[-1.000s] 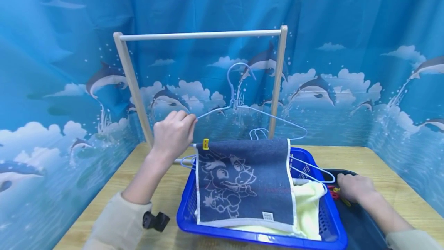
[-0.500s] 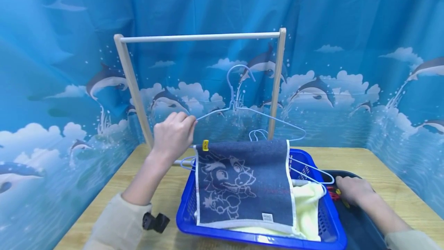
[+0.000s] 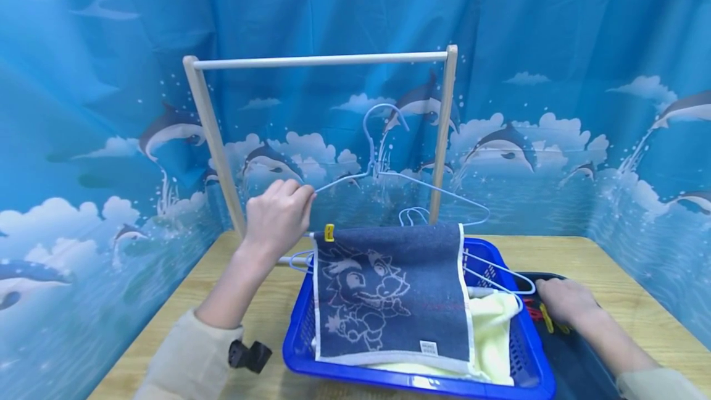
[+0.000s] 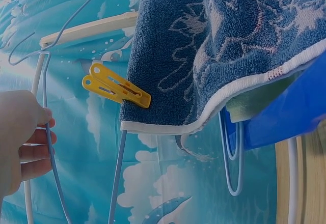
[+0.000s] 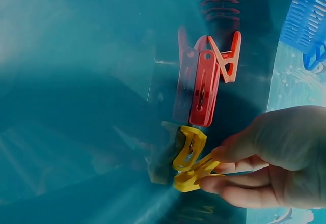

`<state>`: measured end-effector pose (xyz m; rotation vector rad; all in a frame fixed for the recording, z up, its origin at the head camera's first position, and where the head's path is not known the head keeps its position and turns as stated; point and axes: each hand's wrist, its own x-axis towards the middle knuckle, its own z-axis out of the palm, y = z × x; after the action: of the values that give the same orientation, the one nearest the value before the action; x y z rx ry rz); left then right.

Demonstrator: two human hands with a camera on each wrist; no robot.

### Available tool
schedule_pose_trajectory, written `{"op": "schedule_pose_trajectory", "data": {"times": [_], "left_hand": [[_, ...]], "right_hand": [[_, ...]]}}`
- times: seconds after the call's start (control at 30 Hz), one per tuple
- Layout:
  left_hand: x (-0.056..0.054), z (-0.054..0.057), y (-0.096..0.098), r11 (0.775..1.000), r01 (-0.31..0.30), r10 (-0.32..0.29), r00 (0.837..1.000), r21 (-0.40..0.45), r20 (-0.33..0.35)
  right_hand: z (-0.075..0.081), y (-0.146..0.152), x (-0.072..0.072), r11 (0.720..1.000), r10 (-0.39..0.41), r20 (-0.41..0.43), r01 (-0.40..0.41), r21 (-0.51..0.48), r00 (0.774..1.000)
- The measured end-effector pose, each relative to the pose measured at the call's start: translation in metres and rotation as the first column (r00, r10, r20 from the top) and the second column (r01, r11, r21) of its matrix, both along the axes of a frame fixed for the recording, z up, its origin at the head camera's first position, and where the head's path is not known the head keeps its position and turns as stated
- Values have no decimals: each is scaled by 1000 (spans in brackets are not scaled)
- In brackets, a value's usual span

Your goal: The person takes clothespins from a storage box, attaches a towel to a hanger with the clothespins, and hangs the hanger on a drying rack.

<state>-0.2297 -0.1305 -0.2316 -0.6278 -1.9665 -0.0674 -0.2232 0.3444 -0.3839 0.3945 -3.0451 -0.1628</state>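
One yellow clothespin (image 5: 195,178) is pinched by R hand (image 5: 277,158) in dark tray (image 3: 577,363); prob. light, stiff-sprung, best taken by handle ends. Pale-blue wire hanger (image 3: 373,162) is gripped by L hand (image 3: 279,210); navy towel (image 3: 391,295), prob. soft, is draped over its bar.

We saw a pale blue hanger (image 3: 373,170) upright, its lower bar draped with a navy, white-edged towel (image 3: 391,292), one fastened yellow clip (image 4: 119,87) at its upper left; a pinched yellow clip (image 5: 192,178) tilted near the dark tray's (image 3: 574,366) far edge.
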Motion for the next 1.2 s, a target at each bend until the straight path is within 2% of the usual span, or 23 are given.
{"op": "schedule_pose_trajectory", "data": {"times": [0.3,0.63,0.93,1.03,1.2], "left_hand": [[-1,0,0,1000,11,-11,1000,1,-12],[-2,-1,1,1000,12,-12,1000,4,-10],[-1,1,2,1000,5,-5,1000,3,-9],[0,1,2,1000,0,0,1000,2,-7],[0,1,1,1000,1,-1,1000,5,-12]], "right_hand": [[6,6,-5,1000,14,-108,-13,8,994],[16,2,0,998,-39,-265,25,-57,963],[19,7,0,992,-65,-323,26,-123,944],[24,10,-1,989,-73,-320,26,-148,945],[31,13,-5,980,-82,-380,5,-199,921]]}}
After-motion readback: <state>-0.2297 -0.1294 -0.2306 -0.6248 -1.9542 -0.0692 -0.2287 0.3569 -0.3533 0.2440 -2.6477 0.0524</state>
